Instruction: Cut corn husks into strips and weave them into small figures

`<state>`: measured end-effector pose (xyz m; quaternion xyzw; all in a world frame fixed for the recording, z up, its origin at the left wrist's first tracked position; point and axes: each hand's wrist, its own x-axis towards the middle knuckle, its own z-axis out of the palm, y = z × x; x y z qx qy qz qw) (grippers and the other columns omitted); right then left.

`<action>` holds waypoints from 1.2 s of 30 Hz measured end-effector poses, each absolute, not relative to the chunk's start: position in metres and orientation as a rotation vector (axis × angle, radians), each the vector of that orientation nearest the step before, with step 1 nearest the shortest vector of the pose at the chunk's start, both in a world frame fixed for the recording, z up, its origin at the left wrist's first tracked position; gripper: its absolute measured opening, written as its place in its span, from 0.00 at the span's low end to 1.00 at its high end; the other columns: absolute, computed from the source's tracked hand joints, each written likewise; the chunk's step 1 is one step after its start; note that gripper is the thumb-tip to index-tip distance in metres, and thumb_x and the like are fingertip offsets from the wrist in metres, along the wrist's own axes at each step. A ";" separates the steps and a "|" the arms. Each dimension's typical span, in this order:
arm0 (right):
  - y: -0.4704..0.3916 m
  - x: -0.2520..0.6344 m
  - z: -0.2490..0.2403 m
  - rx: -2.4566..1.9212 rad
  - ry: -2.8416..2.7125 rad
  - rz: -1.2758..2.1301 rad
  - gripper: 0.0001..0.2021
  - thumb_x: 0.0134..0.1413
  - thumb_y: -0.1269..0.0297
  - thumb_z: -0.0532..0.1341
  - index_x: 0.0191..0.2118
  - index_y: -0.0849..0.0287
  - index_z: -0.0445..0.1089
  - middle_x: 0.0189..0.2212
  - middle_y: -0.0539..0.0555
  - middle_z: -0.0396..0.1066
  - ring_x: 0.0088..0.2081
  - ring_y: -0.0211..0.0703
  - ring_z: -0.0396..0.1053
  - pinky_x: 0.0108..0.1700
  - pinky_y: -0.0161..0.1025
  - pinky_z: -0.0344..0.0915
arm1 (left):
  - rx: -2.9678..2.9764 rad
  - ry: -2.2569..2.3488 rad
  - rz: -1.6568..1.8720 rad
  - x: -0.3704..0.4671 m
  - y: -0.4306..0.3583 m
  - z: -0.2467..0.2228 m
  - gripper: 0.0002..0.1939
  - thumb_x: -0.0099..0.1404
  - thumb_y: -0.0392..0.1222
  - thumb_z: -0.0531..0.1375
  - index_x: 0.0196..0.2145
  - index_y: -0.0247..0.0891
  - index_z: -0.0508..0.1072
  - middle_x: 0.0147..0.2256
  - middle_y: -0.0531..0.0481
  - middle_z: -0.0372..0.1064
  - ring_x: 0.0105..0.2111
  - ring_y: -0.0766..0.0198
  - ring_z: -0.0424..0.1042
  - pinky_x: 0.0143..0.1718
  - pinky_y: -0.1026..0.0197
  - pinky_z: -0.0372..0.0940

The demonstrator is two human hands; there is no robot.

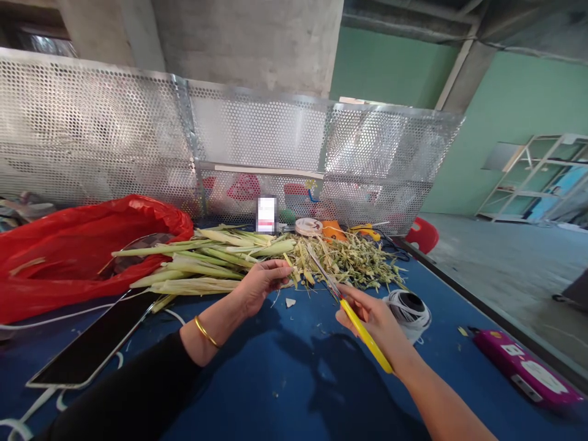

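Note:
My left hand, with a gold bangle at its wrist, pinches a small thin yellow-green strip between thumb and fingertips. In my right hand are long tweezers-like metal blades with a yellow handle, pointing away and up to the left. Their tip reaches over a heap of small dried husk pieces. Behind my left hand lies a pile of long pale green corn husks. A small white scrap rests on the blue table between my hands.
An open red plastic bag is at the left, with a black tablet and white cable before it. A string spool and purple packet lie right. Tape and a perforated metal screen stand behind.

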<state>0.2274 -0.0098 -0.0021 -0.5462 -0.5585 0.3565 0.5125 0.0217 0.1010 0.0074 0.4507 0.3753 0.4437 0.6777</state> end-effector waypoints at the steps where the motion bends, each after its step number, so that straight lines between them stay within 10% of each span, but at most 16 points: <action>1: -0.010 0.228 0.000 -1.342 -1.358 0.893 0.27 0.42 0.51 0.66 0.48 0.62 0.71 0.23 0.48 0.62 0.23 0.35 0.56 0.26 0.35 0.56 | 1.002 0.847 1.000 0.022 0.100 0.007 0.13 0.42 0.40 0.72 0.24 0.34 0.74 0.22 0.57 0.66 0.21 0.74 0.65 0.24 0.70 0.56; 36: -0.018 0.229 0.029 -1.516 -1.696 1.092 0.17 0.44 0.57 0.65 0.40 0.60 0.74 0.21 0.45 0.56 0.26 0.36 0.50 0.28 0.33 0.53 | 1.144 0.915 0.865 0.022 0.099 0.007 0.08 0.39 0.39 0.69 0.21 0.33 0.79 0.24 0.48 0.71 0.27 0.66 0.64 0.30 0.65 0.60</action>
